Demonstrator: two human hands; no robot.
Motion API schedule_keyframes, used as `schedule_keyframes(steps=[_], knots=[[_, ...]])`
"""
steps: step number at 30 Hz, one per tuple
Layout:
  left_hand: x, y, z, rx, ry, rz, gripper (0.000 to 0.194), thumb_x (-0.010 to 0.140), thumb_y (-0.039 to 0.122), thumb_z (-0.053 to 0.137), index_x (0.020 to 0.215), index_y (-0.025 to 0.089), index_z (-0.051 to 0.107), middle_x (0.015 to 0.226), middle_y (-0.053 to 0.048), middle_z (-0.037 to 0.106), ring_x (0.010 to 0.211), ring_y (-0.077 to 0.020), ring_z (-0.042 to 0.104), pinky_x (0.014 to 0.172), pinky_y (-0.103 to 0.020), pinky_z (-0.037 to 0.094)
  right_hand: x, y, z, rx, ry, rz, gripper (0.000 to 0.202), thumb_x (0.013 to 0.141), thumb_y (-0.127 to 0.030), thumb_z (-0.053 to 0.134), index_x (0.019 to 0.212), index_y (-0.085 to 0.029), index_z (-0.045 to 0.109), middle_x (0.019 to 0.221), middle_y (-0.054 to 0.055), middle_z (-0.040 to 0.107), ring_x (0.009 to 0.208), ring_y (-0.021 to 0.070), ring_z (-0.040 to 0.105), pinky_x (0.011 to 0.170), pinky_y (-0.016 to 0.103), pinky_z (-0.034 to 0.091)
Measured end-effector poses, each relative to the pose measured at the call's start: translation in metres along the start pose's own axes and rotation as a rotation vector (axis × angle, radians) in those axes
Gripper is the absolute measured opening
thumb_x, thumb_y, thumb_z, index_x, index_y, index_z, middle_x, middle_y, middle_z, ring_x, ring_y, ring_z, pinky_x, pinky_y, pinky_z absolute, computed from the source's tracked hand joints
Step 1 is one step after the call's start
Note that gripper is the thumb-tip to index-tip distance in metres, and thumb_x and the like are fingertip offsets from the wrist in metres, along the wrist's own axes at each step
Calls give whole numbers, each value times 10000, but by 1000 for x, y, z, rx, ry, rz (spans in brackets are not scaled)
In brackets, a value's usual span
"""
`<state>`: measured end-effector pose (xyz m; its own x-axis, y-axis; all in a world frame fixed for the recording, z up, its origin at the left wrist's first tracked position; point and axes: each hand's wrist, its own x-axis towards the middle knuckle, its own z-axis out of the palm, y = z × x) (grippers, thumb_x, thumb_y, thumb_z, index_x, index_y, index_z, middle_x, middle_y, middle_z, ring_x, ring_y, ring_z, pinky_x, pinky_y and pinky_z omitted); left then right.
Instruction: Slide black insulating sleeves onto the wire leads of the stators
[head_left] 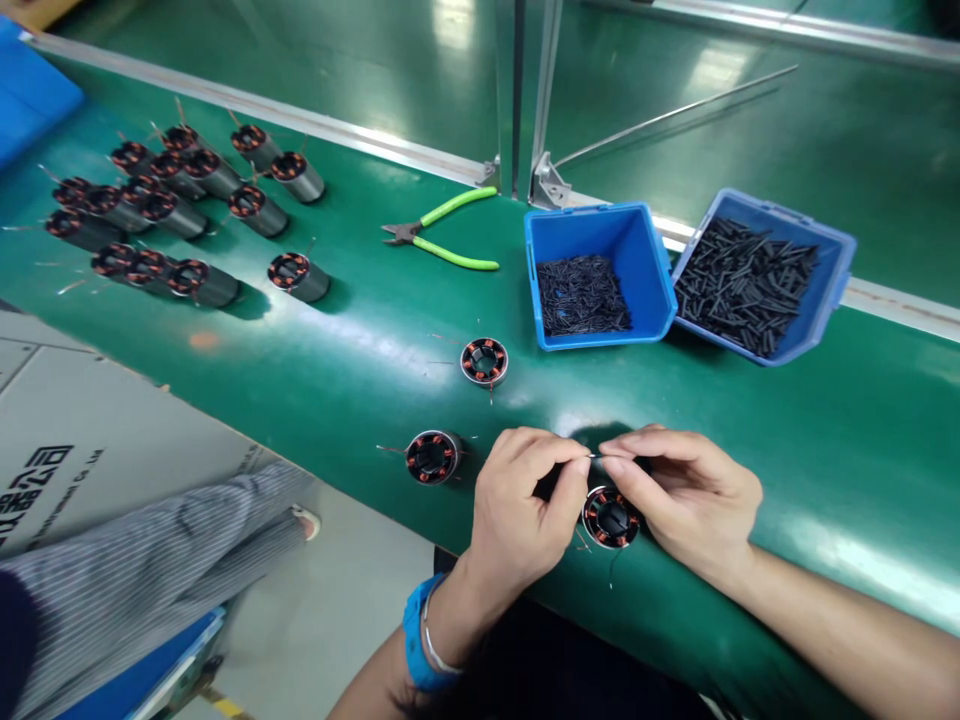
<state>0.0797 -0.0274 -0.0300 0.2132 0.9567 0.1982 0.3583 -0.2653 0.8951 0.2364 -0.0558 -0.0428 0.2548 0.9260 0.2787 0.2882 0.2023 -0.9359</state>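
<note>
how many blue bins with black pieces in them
2. The darker blue bin stands right of the green-handled pliers; the paler blue bin is just to its right.

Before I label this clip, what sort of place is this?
Probably a factory assembly bench: many metal cylinders with copper windings, blue plastic bins of small black tubes, and green-handled cutters on a green worktop.

1 thin strand (pixel 594 457) near 1 face-up copper-wound core (pixel 611 518) on green bench (pixel 352 370)
</note>
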Motion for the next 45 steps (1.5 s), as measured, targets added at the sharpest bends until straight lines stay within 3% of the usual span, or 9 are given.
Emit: schedule_keyframes(steps=[45], knots=[[-1,-3,1,-2,-3,18,93,872,113,649,875,175,719,834,-16,710,798,-134,631,749,-262,511,0,1,-2,-28,-39,-17,294,763,-56,768,968,-262,722,854,-20,769,732,137,729,671,259,618]])
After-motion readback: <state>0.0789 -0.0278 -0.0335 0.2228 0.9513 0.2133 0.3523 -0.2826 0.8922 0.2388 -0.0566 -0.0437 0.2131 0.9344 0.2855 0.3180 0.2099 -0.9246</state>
